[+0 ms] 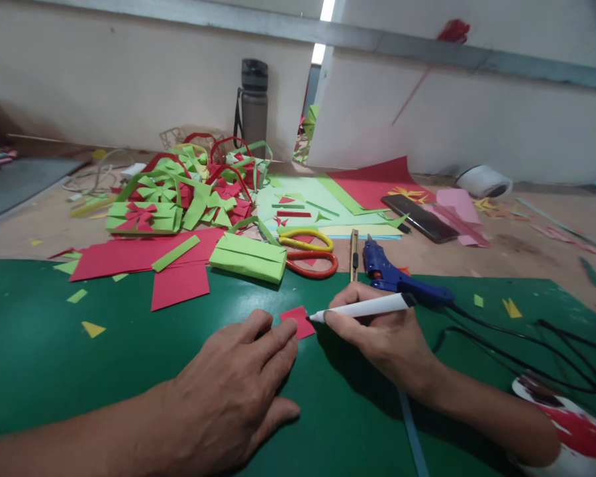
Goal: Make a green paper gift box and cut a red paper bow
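A small red paper piece (298, 320) lies on the green mat (144, 371) between my hands. My left hand (243, 377) rests flat, its fingertips pressing the paper's left edge and its thumb apart. In my right hand (377, 331) is a white marker (372, 307), its dark tip at the paper's right edge. Beyond them sits a folded green paper bag (248, 257) with a handle. Scissors with one yellow and one red handle loop (312, 264) lie beside it. A yellow utility knife (354, 255) and a blue glue gun (402, 275) lie just past my right hand.
Several finished paper bags (149, 215) are piled at the back left, before a dark bottle (254, 99). Red sheets (129, 255) lie nearer. A phone (420, 217) rests at the back right. The glue gun's black cord (521, 341) loops across the mat's right side.
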`<state>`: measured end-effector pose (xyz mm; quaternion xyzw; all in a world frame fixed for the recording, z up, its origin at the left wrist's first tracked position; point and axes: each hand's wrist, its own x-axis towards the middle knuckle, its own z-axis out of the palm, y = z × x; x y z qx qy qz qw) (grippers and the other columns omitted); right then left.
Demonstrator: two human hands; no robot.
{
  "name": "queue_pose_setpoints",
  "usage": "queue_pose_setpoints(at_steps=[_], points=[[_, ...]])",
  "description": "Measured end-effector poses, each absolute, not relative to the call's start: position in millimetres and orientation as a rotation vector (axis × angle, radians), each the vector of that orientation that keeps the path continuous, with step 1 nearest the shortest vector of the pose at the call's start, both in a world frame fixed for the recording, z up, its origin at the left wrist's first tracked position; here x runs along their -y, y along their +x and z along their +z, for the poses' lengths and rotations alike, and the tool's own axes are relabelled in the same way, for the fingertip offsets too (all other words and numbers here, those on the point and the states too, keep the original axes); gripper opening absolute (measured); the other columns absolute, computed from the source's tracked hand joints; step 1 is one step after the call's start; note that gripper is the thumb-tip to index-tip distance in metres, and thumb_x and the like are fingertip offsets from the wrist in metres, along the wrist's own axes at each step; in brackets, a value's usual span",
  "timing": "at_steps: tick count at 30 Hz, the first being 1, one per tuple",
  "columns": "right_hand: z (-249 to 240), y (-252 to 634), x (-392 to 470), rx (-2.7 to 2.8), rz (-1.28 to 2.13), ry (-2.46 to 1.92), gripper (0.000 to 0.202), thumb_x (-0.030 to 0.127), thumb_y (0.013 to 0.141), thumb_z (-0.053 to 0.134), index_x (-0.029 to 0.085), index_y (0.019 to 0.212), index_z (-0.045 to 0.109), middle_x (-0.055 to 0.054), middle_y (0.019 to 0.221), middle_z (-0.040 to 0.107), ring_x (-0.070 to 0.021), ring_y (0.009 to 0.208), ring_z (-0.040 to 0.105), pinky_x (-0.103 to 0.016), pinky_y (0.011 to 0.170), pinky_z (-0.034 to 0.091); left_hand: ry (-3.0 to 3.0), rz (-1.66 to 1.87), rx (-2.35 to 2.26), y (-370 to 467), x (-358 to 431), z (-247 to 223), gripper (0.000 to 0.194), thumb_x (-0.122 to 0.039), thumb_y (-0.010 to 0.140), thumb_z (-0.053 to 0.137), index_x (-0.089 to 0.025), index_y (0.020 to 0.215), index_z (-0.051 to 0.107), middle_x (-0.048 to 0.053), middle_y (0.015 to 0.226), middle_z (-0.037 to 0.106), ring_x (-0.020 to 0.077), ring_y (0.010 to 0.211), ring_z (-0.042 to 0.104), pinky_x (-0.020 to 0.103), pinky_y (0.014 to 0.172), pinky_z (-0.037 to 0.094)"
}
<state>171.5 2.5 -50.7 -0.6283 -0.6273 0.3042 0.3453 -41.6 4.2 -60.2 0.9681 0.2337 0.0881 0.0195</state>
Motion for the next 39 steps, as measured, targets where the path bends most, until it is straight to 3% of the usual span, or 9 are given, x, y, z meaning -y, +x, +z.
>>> queue_pose_setpoints(at_steps=[15,20,24,29,35,39], points=[[-51,176,-5,1.580,0.800,-1.577,0.014,0.024,0.072,0.060,0.018,0.061,0.054,0.007,0.045,0.046,-0.0075,0.040,0.041,-0.018,0.036,0.031,2.948,0.241,-0.727,-42,-3,-61,0.044,-0.042,0.092,0.036,-0.012,0.121,0.049,0.011,0.128,0.052,0.0289,0.100,0.042,0.041,0.079,0.041],[-40,188,-9,1.719,0.383,-1.405,0.005,0.022,0.080,0.058,0.019,0.077,0.062,0.002,0.062,0.060,-0.0115,0.052,0.054,-0.022,0.051,0.043,2.878,0.180,-0.735,-41,-4,-57,0.044,-0.044,0.091,0.034,-0.013,0.120,0.049,0.011,0.129,0.049,0.0290,0.099,0.041,0.043,0.078,0.041],[-35,205,-18,2.091,0.061,-1.204,0.015,0.017,0.085,0.052,0.017,0.093,0.064,-0.007,0.089,0.068,-0.0185,0.082,0.063,-0.028,0.073,0.047,2.849,0.175,-0.754,-40,-2,-54,0.042,-0.043,0.091,0.035,-0.015,0.120,0.048,0.011,0.127,0.049,0.0280,0.099,0.041,0.044,0.080,0.041],[-40,209,-28,2.483,-0.512,-1.617,0.028,0.008,0.084,0.049,0.014,0.104,0.066,-0.011,0.080,0.067,-0.0246,0.074,0.061,-0.033,0.065,0.042,2.817,0.189,-0.808,-38,3,-51,0.037,-0.041,0.090,0.039,-0.020,0.119,0.048,0.010,0.112,0.052,0.0253,0.094,0.042,0.042,0.080,0.042],[-38,197,-31,2.452,-0.509,-1.712,0.035,0.005,0.088,0.037,0.006,0.116,0.058,-0.022,0.099,0.064,-0.0306,0.090,0.057,-0.040,0.076,0.038,2.845,0.195,-0.868,-37,5,-54,0.034,-0.042,0.090,0.037,-0.021,0.113,0.050,0.009,0.105,0.050,0.0245,0.091,0.042,0.039,0.073,0.042],[-30,181,-23,2.528,-0.284,-1.641,0.029,0.004,0.085,0.041,0.015,0.102,0.063,-0.012,0.100,0.063,-0.0224,0.094,0.055,-0.030,0.078,0.038,2.889,0.190,-0.858,-37,5,-55,0.037,-0.043,0.090,0.037,-0.020,0.116,0.048,0.010,0.106,0.050,0.0239,0.090,0.041,0.039,0.074,0.042]])
